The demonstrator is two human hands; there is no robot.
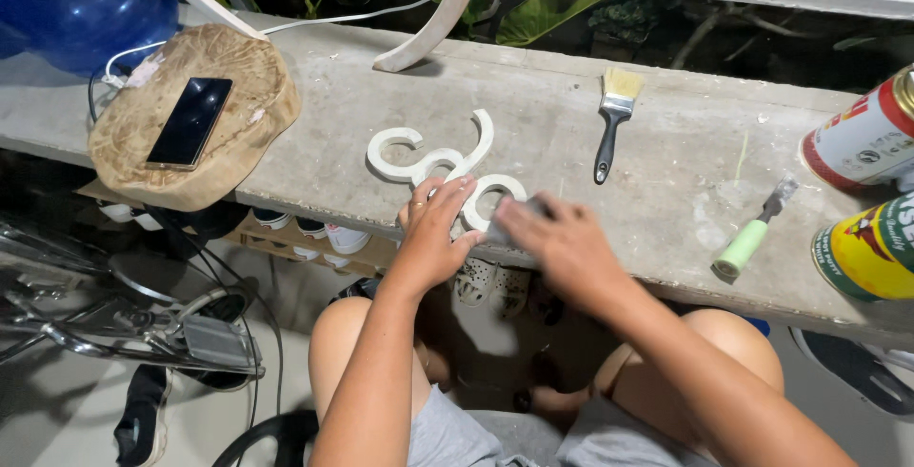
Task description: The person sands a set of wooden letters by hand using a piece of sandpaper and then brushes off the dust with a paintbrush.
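Bare knees sit closest, under the tabletop edge. Left hand presses flat, fingers spread, on the white curly cutout, which stretches away beyond them. Right hand fingers clasp a small grey block against the cutout's near loop. A paintbrush lies farther right.

Phone on wood slab, left of curly cutout

1. The curly cutout is off-white
2. The bench is grey, flecked pale
3. The paintbrush has blond bristles and a black handle
4. One can is yellow and green, the other can red and white
5. The phone is black
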